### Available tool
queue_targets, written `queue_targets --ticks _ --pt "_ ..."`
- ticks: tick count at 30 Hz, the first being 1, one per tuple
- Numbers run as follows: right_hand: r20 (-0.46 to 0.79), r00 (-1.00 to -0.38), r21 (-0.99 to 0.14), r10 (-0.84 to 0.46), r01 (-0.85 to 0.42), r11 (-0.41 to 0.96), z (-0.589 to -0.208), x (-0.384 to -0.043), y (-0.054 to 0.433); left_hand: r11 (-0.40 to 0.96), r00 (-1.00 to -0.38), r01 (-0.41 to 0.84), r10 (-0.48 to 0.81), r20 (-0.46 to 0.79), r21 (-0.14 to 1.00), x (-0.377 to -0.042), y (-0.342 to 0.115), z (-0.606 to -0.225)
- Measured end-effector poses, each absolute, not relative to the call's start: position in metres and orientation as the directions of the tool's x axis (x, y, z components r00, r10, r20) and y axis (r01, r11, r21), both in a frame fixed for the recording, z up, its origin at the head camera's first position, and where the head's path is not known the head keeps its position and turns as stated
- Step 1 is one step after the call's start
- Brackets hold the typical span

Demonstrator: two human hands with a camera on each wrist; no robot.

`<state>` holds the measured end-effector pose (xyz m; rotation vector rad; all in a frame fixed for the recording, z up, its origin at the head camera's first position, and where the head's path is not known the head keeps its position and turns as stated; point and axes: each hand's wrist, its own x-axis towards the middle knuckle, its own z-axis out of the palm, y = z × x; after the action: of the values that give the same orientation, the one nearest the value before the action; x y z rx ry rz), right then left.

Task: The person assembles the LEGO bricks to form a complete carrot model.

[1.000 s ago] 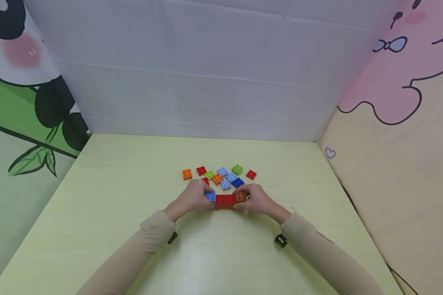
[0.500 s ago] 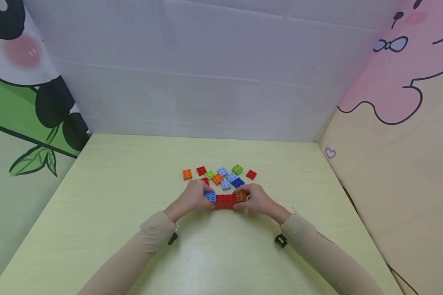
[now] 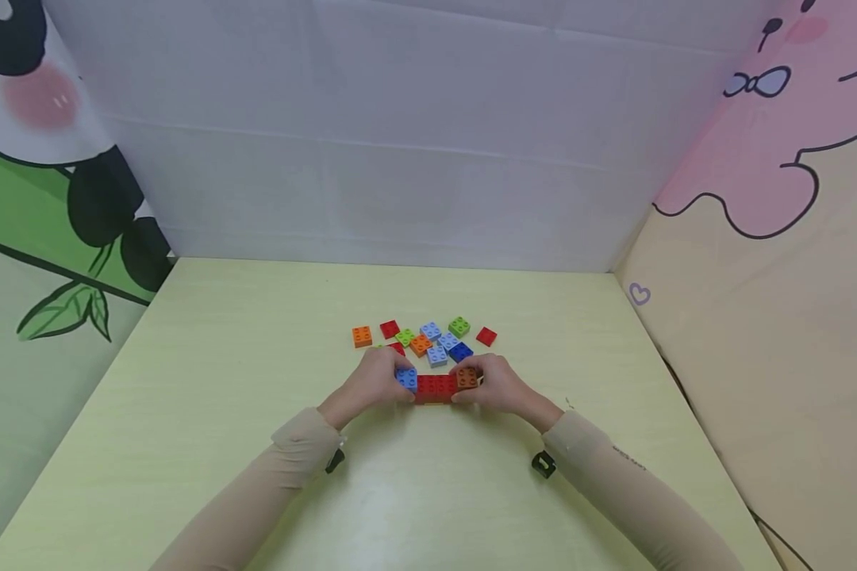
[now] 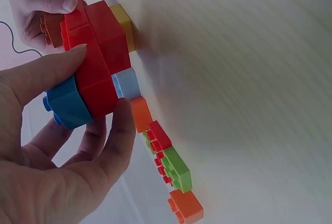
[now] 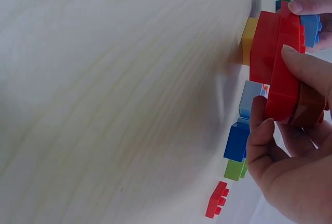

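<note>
Both my hands hold one built piece of joined toy bricks just above the table's middle. Red bricks (image 3: 436, 387) form its body, and a yellow brick (image 4: 125, 27) sits at the bottom. A blue brick (image 3: 406, 380) is on top at the left end, a brown-orange brick (image 3: 466, 378) at the right end. My left hand (image 3: 374, 382) grips the left end, its thumb on the near red side and its fingers at the far side and below. The right end is gripped likewise by my right hand (image 3: 501, 385). The undersides of the end bricks are partly hidden by fingers.
Loose bricks lie just behind the build: orange (image 3: 362, 337), red (image 3: 390, 329), light blue (image 3: 437, 357), dark blue (image 3: 460, 352) and green (image 3: 459, 327), among several others. A red brick (image 3: 486, 337) lies apart at right. Cloth walls (image 3: 371, 190) border the pale table (image 3: 257, 333).
</note>
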<state>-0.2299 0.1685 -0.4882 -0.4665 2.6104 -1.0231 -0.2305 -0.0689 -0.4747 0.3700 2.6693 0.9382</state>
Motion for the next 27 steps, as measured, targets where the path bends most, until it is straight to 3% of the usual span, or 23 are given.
queue_targets --ticks 15,27 --pt "-0.128 -0.9 -0.695 -0.417 -0.218 0.685 -0.492 -0.233 0.169 0.722 -0.932 0.195 0.348 -0.105 0.664 -0.228 -0.062 -0.491" --pt "-0.104 -0.896 -0.707 -0.431 -0.238 0.666 -0.492 -0.232 0.17 0.717 -0.937 0.154 0.325 -0.13 0.679 -0.227 -0.062 -0.489"
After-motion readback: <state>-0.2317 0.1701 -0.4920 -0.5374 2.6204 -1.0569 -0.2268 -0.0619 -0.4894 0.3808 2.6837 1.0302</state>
